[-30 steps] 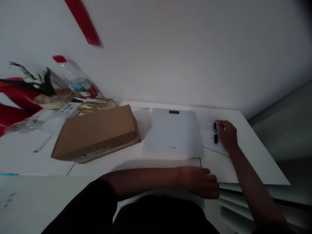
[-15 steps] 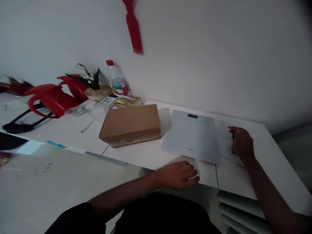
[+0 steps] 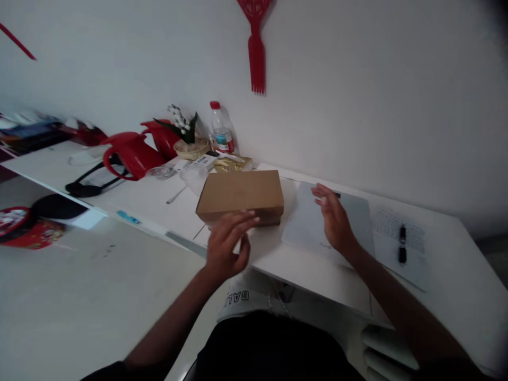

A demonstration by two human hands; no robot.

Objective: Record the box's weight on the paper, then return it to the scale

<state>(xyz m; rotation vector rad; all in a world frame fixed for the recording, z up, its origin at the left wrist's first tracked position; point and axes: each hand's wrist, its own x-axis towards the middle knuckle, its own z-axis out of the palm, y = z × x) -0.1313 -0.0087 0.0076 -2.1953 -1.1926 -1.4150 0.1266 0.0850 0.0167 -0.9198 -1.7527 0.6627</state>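
Note:
A brown cardboard box [image 3: 240, 189] lies closed on the white table [image 3: 273, 259]. My left hand [image 3: 228, 243] is at its front edge, fingers stretched out; whether it touches the box I cannot tell. Over the flat grey-white bathroom scale [image 3: 305, 227] hovers my right hand [image 3: 335, 219], open and holding nothing, with its fingers pointing toward the box and wall. It covers part of the scale and its dark display. To the right of the scale, a printed sheet of paper [image 3: 413, 272] has a small black object [image 3: 402, 246] on it, perhaps a pen or marker.
Behind the box stand a gold packet [image 3: 230, 164], a red-capped bottle [image 3: 222, 132] and a basket with a white-flowered plant [image 3: 192, 150]. Red jugs [image 3: 137, 156] and a black-handled item [image 3: 85, 189] are further left. A red decoration [image 3: 256, 58] hangs on the wall.
My right hand has left the small black object on the paper and moved left over the scale. My left hand has risen from the table's front edge to the box, its fingers now extended.

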